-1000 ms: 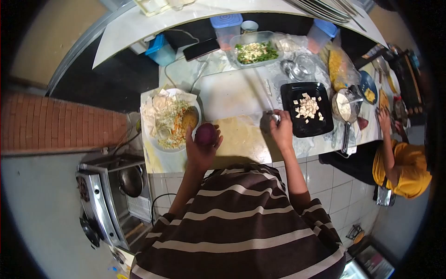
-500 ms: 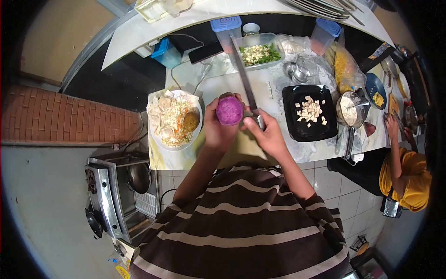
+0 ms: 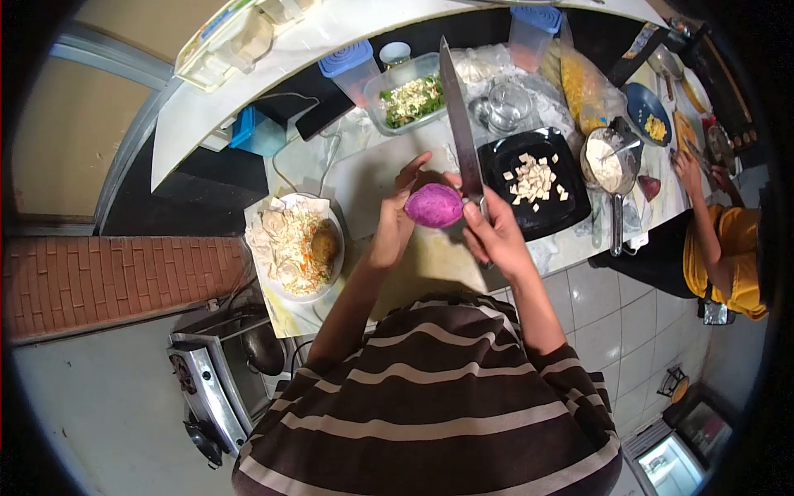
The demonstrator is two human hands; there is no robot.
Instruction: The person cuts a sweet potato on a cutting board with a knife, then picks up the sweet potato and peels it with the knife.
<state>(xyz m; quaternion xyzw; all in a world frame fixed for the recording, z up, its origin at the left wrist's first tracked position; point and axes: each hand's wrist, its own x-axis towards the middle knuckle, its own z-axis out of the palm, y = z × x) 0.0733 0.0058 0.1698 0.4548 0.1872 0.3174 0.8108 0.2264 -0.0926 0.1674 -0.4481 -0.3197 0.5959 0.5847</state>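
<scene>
2 hands meet above the table (image 3: 331, 153). The left hand (image 3: 395, 217) has a loose grip round a purple yam (image 3: 434, 205). The right hand (image 3: 499, 237) has a shut grip on a knife (image 3: 459, 116), its blade pointing to 12 o'clock at the yam's 3 o'clock side. Trimming looks to be in hand, and a cut calls for fingers kept clear.

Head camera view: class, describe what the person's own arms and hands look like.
The left hand and right hand are bare, no gloves, and the forearms are uncovered. Short sleeves end near the elbows, part of a dark brown shirt with pale horizontal stripes. No watch or ring shows.
</scene>
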